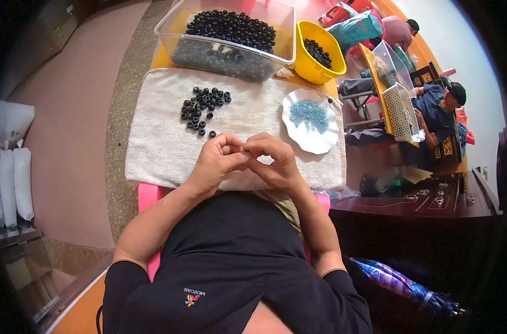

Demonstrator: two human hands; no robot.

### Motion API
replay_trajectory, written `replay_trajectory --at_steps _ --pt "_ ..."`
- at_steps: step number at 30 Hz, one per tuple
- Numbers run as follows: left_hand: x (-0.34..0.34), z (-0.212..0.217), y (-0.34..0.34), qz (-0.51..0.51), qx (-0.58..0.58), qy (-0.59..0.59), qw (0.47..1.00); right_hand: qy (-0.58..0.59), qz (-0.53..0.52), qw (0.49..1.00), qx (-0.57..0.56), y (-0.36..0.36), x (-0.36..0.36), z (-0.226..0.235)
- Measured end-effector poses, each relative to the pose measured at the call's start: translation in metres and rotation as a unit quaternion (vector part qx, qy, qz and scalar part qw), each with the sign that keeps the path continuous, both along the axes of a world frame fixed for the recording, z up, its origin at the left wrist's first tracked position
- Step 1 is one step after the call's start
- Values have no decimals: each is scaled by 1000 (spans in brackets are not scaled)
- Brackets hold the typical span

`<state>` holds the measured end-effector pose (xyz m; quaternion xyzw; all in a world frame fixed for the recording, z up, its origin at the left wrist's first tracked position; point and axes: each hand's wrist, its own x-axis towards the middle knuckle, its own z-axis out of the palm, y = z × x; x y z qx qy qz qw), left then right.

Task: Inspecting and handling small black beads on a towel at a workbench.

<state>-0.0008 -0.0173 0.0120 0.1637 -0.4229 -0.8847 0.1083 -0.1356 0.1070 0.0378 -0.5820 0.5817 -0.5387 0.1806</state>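
Over the near half of a white towel [159,133], my left hand [216,161] and my right hand [277,160] meet fingertip to fingertip. Both are pinched; whatever lies between the fingers is too small and covered to make out. Just beyond my left hand is a loose cluster of round black beads [196,111], several with their holes showing. To the right of my right hand, a white plate with a wavy rim [293,140] bears a spread of tiny pale-blue pieces [310,115]. A single dark bead [330,101] sits at the plate's upper right edge.
A transparent plastic bin [290,34] full of black beads stands at the far side, beside a yellow tub [315,72] holding more. Pink seat edges [151,196] flank me. At right, two people sit by another table with a white perforated basket [399,114]. A folded umbrella [403,285] lies lower right.
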Motion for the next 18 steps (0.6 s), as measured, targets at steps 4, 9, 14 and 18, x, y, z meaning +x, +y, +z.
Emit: replay_trajectory --at_steps 4,9,14,18 --pt "0 3 3 17 16 -7 1000 15 -14 1000 -11 -2 4 2" --pt "1 -5 4 37 36 0 999 151 -75 985 -40 -1 9 1" --pt "2 1 6 53 36 13 998 123 -73 990 -19 9 11 9" --pt "1 1 6 55 12 -5 998 126 -168 977 23 31 -21 15"
